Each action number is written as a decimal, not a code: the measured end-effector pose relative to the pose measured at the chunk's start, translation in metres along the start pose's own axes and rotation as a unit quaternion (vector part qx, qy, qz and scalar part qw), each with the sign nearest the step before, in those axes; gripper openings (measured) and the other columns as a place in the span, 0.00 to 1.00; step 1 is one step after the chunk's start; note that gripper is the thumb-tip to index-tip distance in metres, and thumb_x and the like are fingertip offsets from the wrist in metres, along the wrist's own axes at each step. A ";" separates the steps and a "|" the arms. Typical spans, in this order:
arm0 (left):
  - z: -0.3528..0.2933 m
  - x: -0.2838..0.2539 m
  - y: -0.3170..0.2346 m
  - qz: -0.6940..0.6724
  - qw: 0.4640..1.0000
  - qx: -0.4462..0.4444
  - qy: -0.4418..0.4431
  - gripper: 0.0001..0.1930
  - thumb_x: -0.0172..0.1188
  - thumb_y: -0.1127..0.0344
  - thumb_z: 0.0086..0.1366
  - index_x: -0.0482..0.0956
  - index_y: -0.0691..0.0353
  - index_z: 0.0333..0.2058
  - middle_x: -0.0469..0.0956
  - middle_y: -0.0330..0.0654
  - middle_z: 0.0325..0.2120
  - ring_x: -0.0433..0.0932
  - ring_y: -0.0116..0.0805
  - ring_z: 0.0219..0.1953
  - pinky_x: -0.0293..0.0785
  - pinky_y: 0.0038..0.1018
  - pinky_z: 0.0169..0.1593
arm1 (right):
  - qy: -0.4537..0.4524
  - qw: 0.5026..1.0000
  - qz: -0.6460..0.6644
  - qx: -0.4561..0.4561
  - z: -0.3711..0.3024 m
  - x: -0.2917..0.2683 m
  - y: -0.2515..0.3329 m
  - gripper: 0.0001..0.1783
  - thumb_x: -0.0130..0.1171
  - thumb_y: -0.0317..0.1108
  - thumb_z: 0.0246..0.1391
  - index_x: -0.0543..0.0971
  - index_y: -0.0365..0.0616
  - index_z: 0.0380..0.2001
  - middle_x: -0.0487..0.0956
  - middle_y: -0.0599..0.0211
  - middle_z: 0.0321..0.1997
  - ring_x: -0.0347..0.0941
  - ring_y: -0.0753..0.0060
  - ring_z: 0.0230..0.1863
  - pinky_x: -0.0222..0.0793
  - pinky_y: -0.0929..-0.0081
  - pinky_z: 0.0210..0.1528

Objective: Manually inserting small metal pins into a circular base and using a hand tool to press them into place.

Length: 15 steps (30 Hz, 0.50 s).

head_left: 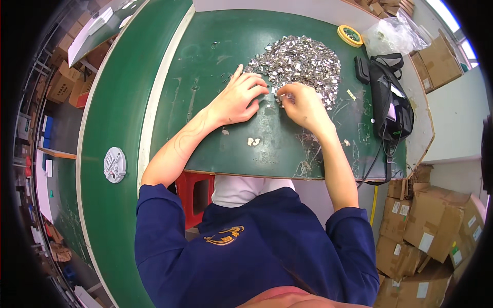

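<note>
A heap of small shiny silver metal pieces (303, 59) lies on the green tabletop (205, 149). At its near left edge rests my left hand (240, 97), fingers apart, with a few loose pieces around the fingertips and nothing visibly held. My right hand (306, 107) is at the heap's near edge, its thumb and fingers curled together. Whatever may be between those fingertips is too small to tell. Between the two hands a few silver pieces sit apart from the heap. Closer to me lie two small pale lumps (253, 141).
A yellow tape roll (350, 36) sits at the back right, beside a clear plastic bag (393, 35). A black bag (393, 102) with straps lies along the right side. Left of the table, a round white device (114, 165) rests on a green strip. Cardboard boxes (436, 220) are stacked at right.
</note>
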<state>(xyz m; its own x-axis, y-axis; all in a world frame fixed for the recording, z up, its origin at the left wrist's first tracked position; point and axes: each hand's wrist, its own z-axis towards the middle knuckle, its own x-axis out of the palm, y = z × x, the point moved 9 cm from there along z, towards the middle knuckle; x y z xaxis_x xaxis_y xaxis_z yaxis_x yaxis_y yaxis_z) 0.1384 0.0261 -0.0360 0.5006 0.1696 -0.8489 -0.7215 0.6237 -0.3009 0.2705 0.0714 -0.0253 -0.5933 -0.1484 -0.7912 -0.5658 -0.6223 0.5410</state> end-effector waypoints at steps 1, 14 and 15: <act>0.000 0.000 0.000 -0.002 1.000 -0.004 0.000 0.17 0.61 0.75 0.54 0.77 0.58 0.45 0.74 0.40 0.49 0.67 0.42 0.62 0.44 0.62 0.70 | -0.009 1.000 0.026 0.004 0.001 -0.002 0.001 0.11 0.56 0.27 0.51 0.83 0.39 0.37 0.80 0.51 0.39 0.79 0.49 0.38 0.74 0.60 0.44; 0.002 0.013 -0.023 0.003 1.000 0.006 0.001 0.20 0.60 0.74 0.56 0.77 0.60 0.50 0.74 0.43 0.50 0.66 0.48 0.62 0.46 0.59 0.70 | -0.049 0.992 -0.108 0.048 0.000 -0.007 -0.014 0.09 0.59 0.27 0.50 0.81 0.44 0.37 0.79 0.58 0.35 0.79 0.50 0.33 0.75 0.59 0.37; 0.002 0.014 -0.015 -0.014 1.000 -0.014 -0.008 0.19 0.60 0.75 0.56 0.77 0.60 0.49 0.74 0.43 0.48 0.68 0.47 0.60 0.47 0.58 0.70 | -0.052 0.992 -0.105 0.046 0.002 -0.009 -0.015 0.08 0.59 0.27 0.50 0.81 0.44 0.36 0.79 0.59 0.34 0.79 0.50 0.32 0.75 0.60 0.36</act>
<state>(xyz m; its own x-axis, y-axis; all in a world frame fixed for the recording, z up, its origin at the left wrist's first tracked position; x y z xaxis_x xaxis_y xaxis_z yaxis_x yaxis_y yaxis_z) 0.1573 0.0202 -0.0426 0.5283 0.1656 -0.8328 -0.7204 0.6065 -0.3364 0.2833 0.0837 -0.0260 -0.5097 0.0614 -0.8581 -0.7305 -0.5578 0.3940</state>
